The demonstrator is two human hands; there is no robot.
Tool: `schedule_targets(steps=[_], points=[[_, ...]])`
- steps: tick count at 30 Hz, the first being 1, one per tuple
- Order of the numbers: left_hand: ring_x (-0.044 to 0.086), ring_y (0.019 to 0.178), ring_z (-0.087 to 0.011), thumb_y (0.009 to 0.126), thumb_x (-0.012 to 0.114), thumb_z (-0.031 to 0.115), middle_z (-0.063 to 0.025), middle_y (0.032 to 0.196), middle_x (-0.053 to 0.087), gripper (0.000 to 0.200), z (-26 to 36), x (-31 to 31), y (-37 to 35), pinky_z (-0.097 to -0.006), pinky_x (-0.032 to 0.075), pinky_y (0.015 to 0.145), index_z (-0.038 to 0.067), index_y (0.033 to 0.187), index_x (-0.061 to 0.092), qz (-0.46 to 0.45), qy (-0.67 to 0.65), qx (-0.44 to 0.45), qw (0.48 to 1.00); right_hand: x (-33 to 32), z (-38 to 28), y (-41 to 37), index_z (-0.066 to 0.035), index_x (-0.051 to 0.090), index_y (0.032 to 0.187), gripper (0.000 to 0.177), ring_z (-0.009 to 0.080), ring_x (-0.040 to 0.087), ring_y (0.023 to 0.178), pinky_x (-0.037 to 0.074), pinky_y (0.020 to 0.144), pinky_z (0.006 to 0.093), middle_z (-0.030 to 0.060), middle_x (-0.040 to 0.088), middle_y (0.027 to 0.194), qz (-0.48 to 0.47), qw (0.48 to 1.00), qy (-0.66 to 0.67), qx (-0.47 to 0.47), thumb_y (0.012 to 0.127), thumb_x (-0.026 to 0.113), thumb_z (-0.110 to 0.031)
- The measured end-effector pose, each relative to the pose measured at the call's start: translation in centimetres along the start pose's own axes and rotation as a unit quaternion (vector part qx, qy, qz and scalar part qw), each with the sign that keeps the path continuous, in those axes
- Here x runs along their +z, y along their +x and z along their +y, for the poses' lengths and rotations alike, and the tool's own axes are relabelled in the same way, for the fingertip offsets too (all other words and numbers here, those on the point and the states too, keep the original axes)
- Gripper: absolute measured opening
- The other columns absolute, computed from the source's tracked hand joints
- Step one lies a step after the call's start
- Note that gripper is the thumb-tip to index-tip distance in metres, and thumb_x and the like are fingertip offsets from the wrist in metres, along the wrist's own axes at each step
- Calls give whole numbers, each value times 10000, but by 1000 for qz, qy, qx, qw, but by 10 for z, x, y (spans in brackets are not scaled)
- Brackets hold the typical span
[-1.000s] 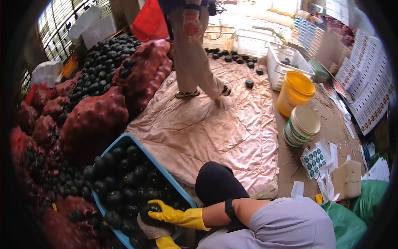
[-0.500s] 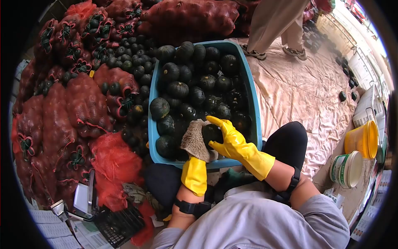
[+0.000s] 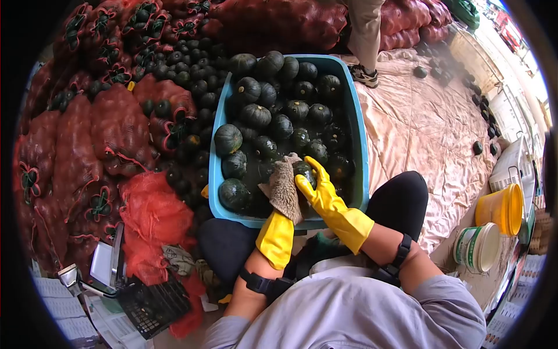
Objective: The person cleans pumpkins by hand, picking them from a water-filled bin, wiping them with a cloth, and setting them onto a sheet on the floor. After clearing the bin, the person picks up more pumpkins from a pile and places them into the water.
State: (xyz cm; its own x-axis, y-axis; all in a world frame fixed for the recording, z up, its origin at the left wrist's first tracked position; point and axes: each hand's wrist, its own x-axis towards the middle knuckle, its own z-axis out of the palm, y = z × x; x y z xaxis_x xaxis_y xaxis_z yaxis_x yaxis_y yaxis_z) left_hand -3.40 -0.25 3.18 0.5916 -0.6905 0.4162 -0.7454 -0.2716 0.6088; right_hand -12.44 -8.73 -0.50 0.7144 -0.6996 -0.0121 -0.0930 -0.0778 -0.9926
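Note:
My left hand (image 3: 275,237), in a yellow rubber glove, has a brown terry cloth (image 3: 285,189) over it that hides the fingers. The cloth rests against one side of a small dark green pumpkin (image 3: 303,169). Around the pumpkin's other side curve the gloved fingers of my right hand (image 3: 326,200), thumb nearest me. Both hands are inside the near end of a blue tub (image 3: 362,168). Wet pumpkins (image 3: 256,116) fill much of the tub, with dark water showing between them.
Red mesh sacks (image 3: 75,151) and loose pumpkins (image 3: 197,87) crowd the left. A calculator (image 3: 152,308) lies near my left elbow. A yellow bucket (image 3: 500,209) and white bucket (image 3: 478,247) stand right, beside a beige sheet (image 3: 407,122). A person's leg (image 3: 366,35) is beyond the tub.
My hands have turned a little with the pumpkin and cloth between them, my right thumb now lower and nearer the cloth. The person behind has stepped left, and the view has shifted slightly.

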Motion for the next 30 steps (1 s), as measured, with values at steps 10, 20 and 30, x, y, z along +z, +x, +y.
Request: schedule_targets(steps=[10, 20, 30], points=[[711, 852, -318, 680, 797, 359, -96, 887, 745, 332, -16, -50, 29, -436, 576, 791, 103, 878, 721, -218, -41, 61, 973, -56, -43, 9, -132, 570, 1519, 938, 529, 544, 1360, 477, 1090, 672, 298, 540, 1519, -402, 535, 664, 333, 940, 406, -853], [717, 1018, -250, 690, 825, 517, -67, 1020, 762, 540, -11, -91, 54, -423, 582, 898, 113, 1042, 751, -422, 341, 37, 839, -149, -32, 31, -149, 601, 1444, 699, 532, 471, 1404, 537, 997, 648, 237, 554, 1514, -15, 674, 669, 313, 879, 782, -517], [751, 1036, -184, 710, 871, 539, 4, 1061, 777, 497, 18, -66, 79, -353, 612, 861, 207, 1076, 813, -442, 477, 61, 757, -73, -59, 107, -168, 574, 1468, 628, 328, 700, 1156, 532, 1000, 422, 141, 713, 1293, -154, 885, -438, 34, 926, 763, -422]])
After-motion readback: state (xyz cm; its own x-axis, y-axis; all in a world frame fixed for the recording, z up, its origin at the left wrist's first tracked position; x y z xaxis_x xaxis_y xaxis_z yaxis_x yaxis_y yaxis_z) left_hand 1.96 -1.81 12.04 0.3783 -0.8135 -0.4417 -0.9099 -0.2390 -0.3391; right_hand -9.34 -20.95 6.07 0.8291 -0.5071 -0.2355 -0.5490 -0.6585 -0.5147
